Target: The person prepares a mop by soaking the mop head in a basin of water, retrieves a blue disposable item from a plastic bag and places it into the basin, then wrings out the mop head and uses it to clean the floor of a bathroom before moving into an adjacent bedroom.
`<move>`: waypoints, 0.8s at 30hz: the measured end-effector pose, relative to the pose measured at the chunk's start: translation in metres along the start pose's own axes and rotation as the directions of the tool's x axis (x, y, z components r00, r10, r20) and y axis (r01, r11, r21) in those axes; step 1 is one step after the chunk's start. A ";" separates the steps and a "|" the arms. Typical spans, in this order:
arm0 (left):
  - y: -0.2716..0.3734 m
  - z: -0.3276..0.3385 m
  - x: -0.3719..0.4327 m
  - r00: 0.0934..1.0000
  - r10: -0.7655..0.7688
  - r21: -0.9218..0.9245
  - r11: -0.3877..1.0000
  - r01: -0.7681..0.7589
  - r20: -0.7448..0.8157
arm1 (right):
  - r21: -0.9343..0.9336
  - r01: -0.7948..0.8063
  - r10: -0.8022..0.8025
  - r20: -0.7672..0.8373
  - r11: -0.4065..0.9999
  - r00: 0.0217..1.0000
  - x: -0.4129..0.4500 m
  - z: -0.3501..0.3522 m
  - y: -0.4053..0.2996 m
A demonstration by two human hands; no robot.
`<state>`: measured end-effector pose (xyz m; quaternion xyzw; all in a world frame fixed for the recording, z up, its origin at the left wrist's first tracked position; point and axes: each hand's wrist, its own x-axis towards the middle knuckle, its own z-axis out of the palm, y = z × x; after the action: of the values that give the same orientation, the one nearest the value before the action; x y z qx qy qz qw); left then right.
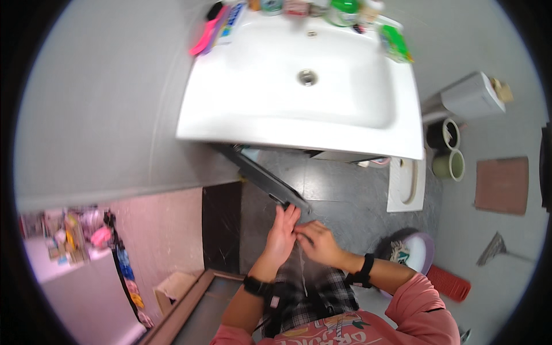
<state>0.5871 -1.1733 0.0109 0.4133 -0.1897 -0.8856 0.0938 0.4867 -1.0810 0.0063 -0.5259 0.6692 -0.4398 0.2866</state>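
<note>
My left hand [282, 235] reaches up to the free end of a dark cabinet door [271, 179] that stands swung out under the washbasin [258, 103]. Its fingers are extended at the door's edge, near a dark handle. Close beside it on the right, my right hand [318, 243] has curled fingers, with thumb and forefinger near the left palm. Whether it pinches something small cannot be told. A thin pale strand [302, 269] hangs below the hands, blurred. Both wrists wear black bands.
Bottles, a green packet [394, 43] and a pink brush [205, 34] lie on the basin's rim. To the right are a squat toilet [407, 185], two bins [448, 164], a purple-rimmed basin [424, 254] and a red washboard [448, 282]. A framed door [185, 310] stands at lower left.
</note>
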 end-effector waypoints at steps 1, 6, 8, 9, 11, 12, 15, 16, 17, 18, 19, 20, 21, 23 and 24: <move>0.006 0.017 0.019 0.999 0.034 -0.004 0.999 -0.034 0.039 | -0.031 -0.087 0.085 -0.050 0.996 0.995 0.002 -0.008 0.013; 0.030 0.069 0.084 1.000 0.001 -0.170 0.985 0.003 0.028 | -0.113 -0.330 0.303 -0.205 0.937 0.931 0.051 -0.038 0.072; 0.037 0.079 0.091 0.998 0.061 -0.156 0.986 -0.058 0.019 | -0.152 -0.418 0.377 -0.240 0.896 0.895 0.066 -0.044 0.063; 0.047 0.080 0.093 0.989 0.145 -0.167 0.975 -0.143 -0.005 | -0.196 -0.483 0.435 -0.243 0.853 0.867 0.078 -0.044 0.057; 0.052 0.082 0.099 0.998 0.048 -0.248 0.967 -0.055 -0.034 | -0.110 -0.534 0.510 -0.188 0.838 0.839 0.085 -0.044 0.072; 0.055 0.084 0.100 0.998 0.045 -0.268 0.962 -0.053 -0.037 | -0.033 -0.550 0.545 -0.100 0.834 0.833 0.090 -0.046 0.074; 0.067 0.086 0.101 0.998 0.024 -0.271 0.962 -0.039 -0.058 | -0.004 -0.540 0.532 -0.162 0.842 0.831 0.090 -0.039 0.066; 0.073 0.084 0.103 0.995 0.084 -0.268 0.959 -0.097 -0.060 | -0.009 -0.438 0.411 -0.328 0.899 0.851 0.092 -0.032 0.065; 0.079 0.084 0.106 0.988 0.143 -0.264 0.952 -0.154 -0.059 | 0.005 -0.448 0.422 -0.346 0.894 0.838 0.096 -0.027 0.067; 0.084 0.089 0.106 0.991 0.129 -0.288 0.948 -0.136 -0.042 | 0.073 -0.437 0.433 -0.357 0.897 0.828 0.105 -0.031 0.063; 0.084 0.091 0.107 0.992 0.119 -0.267 0.955 -0.125 -0.037 | 0.148 -0.422 0.446 -0.365 0.895 0.817 0.109 -0.041 0.055; 0.082 0.094 0.109 0.989 0.147 -0.221 0.965 -0.140 0.011 | 0.348 -0.530 0.601 -0.139 0.774 0.787 0.110 -0.057 0.051; 0.072 0.102 0.111 0.985 0.152 -0.177 0.975 -0.136 0.076 | 0.363 -0.537 0.621 -0.172 0.762 0.764 0.099 -0.064 0.054; 0.062 0.100 0.113 0.987 0.052 -0.031 0.998 -0.048 0.153 | 0.286 -0.383 0.467 -0.344 0.878 0.814 0.081 -0.064 0.060; 0.052 0.094 0.116 0.979 -0.028 0.089 0.996 0.010 0.201 | 0.275 -0.418 0.493 -0.322 0.865 0.808 0.068 -0.055 0.067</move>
<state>0.4413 -1.2334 0.0069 0.3270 -0.2330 -0.9146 0.0473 0.3905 -1.1260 -0.0235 -0.2229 0.7734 -0.5137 0.2971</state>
